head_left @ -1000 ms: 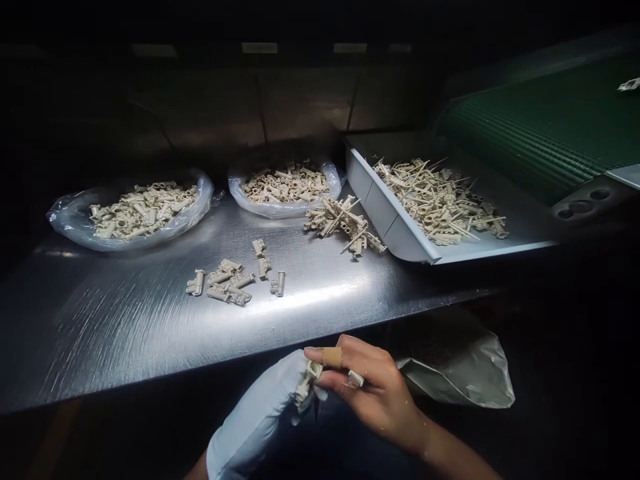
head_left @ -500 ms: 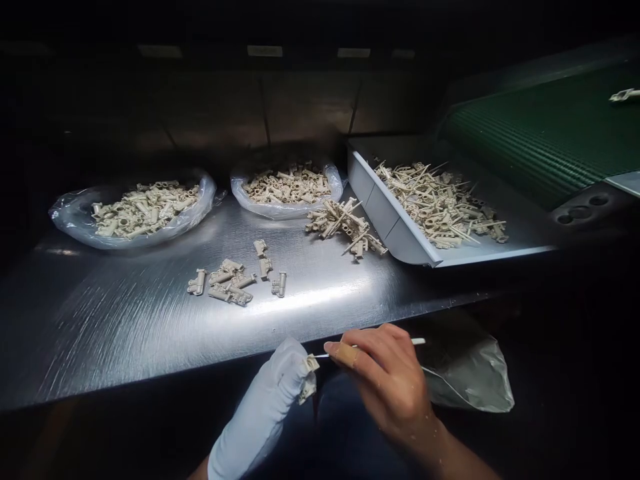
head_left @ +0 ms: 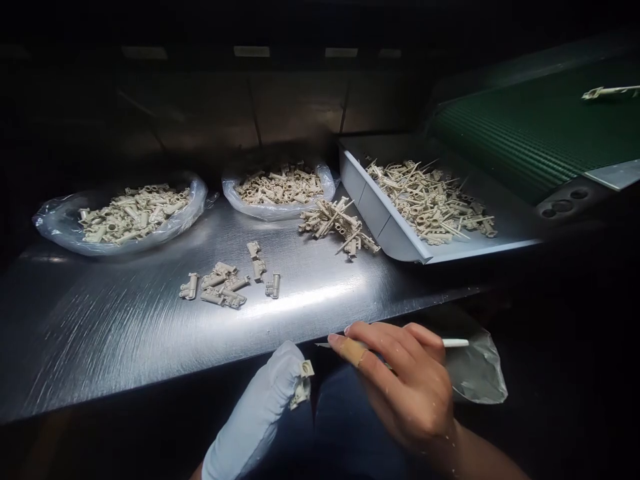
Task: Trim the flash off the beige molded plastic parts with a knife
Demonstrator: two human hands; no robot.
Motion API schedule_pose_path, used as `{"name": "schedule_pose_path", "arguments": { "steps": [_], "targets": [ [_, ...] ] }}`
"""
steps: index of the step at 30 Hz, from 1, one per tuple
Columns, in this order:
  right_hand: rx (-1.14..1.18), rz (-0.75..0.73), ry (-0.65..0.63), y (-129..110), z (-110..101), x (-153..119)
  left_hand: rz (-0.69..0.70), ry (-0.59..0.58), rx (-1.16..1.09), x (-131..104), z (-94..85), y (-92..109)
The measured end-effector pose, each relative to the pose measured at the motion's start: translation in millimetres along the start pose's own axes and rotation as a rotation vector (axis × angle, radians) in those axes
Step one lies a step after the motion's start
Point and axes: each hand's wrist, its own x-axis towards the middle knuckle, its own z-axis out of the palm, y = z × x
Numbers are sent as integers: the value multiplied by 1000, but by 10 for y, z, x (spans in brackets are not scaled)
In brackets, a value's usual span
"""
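Note:
My left hand (head_left: 280,373), in a white glove, is closed around a beige plastic part (head_left: 300,392) with a round opening at its top end. It sits just below the table's front edge. To the right, my right hand (head_left: 405,380) is bare, with a tan bandage (head_left: 352,352) on the index finger. Its fingers grip a slim knife with a white handle (head_left: 456,343), whose narrow blade points left toward the part. Blade and part are apart. On the metal table beyond lies a small group of similar beige parts (head_left: 225,285).
Two clear plastic bags (head_left: 55,223) (head_left: 275,213) hold piles of beige parts. Parts with long sticks lie in a heap (head_left: 340,223) beside a grey tray (head_left: 383,213) full of more. A green conveyor belt (head_left: 530,143) carries one piece at right. A plastic bag (head_left: 483,373) hangs below the table edge.
My right hand has drawn right with the knife, moving the blade off the part. My left hand keeps the part, slightly turned. The view has shifted a little.

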Motion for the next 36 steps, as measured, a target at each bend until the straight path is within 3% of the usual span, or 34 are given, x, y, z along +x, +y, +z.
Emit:
{"name": "schedule_pose_path", "arguments": {
  "steps": [4,7,9,11,16,28,36],
  "targets": [
    [179,150,-66,-9,127,-89,-43,-78,-8,7,31,22],
    [324,225,-180,-64,266,-195,-67,26,-26,-8,89,-42],
    [403,249,-188,-105,346,-255,-35,70,-27,-43,116,-88],
    [447,268,-148,-138,401,-296,51,40,-3,-83,124,-106],
    [403,260,-86,-169,445,-317,191,-47,46,-106,110,-59],
    [267,176,-91,-204,388,-252,156,-57,-7,-79,78,-57],
    [385,199,-97,-161,385,-249,161,-61,1,-92,97,-24]
  ]
}}
